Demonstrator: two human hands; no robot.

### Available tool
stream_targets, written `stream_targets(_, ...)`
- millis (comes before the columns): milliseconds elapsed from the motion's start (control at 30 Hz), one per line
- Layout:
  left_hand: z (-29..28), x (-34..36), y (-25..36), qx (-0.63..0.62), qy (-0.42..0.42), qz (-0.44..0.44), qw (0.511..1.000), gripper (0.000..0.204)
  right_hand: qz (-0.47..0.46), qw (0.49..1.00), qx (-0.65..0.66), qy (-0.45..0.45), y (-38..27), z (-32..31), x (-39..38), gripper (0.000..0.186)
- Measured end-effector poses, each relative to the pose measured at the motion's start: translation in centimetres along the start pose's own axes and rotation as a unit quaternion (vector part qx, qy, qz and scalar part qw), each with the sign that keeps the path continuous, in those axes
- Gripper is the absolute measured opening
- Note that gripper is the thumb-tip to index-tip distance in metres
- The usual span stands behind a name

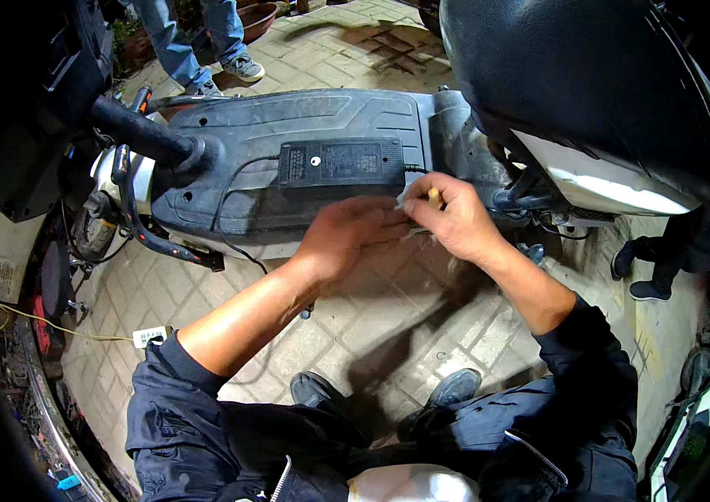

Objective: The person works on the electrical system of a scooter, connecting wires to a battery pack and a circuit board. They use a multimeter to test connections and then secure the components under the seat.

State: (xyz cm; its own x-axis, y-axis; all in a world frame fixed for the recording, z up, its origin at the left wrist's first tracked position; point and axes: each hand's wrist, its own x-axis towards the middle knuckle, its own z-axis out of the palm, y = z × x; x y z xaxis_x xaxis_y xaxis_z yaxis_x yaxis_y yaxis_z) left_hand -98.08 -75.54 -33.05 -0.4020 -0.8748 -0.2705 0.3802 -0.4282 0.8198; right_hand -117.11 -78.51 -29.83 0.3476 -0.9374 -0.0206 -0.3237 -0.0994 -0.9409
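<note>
So, LH (347, 232) by RH (454, 219), blk adptr (342, 161) nr

Just beyond the left hand (340, 231), the power brick (342, 164) has a matt black plastic case with ribbed edges; the footboard (288, 119) beneath it is scuffed, matt plastic with moulded grooves. Beyond the right hand (453, 219), the seat (572, 71) is smooth, glossy and leather-like. Nearer than both hands, the paving (372, 293) is rough and matt.

black charger (341, 164), grey footboard (246, 125), blue jeans (169, 46)
</note>
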Motion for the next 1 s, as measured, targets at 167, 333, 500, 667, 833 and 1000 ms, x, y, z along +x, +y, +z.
stream_targets(167,-1.1,-0.1,1.2,0.054,0.049,0.009,0.997,0.024,0.033,0.988,0.153,0.010,1.6,-1.4,1.8,0.014)
stream_targets(333,-1.5,-0.8,2.3,0.201,0.084,0.095,0.971,0.009,0.071,0.965,0.253,-0.012,1.5,-1.3,2.7,0.017)
stream_targets(500,-1.5,-2.9,5.3,0.575,0.011,0.252,0.778,0.007,0.067,0.995,0.067,-0.041,1.7,-2.5,2.8,0.019)
stream_targets(667,-3.4,-2.4,7.2,0.468,0.105,0.211,0.852,0.013,0.021,0.998,0.050,0.013,0.3,-1.5,3.3,0.017)
stream_targets(833,-6.2,0.3,7.8,0.450,0.206,0.324,0.806,0.016,-0.077,0.997,0.001,-0.008,1.3,-1.3,5.0,0.019)
stream_targets(1000,-7.2,0.9,7.2,0.394,0.217,0.274,0.850,0.017,-0.147,0.968,-0.196,0.059,0.8,-1.1,5.9,0.013)
